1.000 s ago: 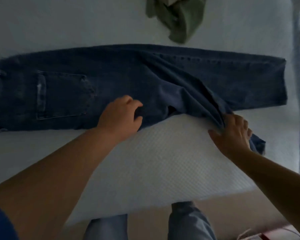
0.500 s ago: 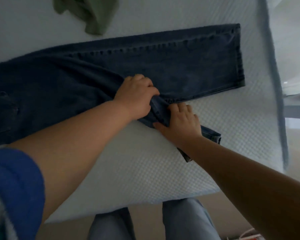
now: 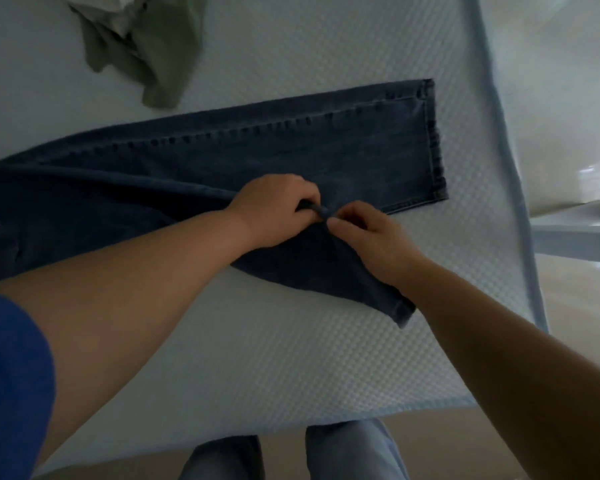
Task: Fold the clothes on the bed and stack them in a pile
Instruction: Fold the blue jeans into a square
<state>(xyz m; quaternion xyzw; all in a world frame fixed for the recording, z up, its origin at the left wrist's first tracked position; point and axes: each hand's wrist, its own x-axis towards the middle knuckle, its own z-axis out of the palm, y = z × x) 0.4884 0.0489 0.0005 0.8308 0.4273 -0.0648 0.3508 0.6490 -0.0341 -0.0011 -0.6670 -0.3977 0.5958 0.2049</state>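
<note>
your dark blue jeans lie across the middle of the frame on the white textured bed, one leg stretched flat toward the right with its hem near the bed's right edge, the other leg angled down toward the lower right. your left hand has its fingers curled around a fold of denim at the frame's centre, gripping it. your right hand sits just beside it, thumb and fingertips pinching the same fold. a crumpled green garment lies at the upper left, apart from the jeans.
</note>
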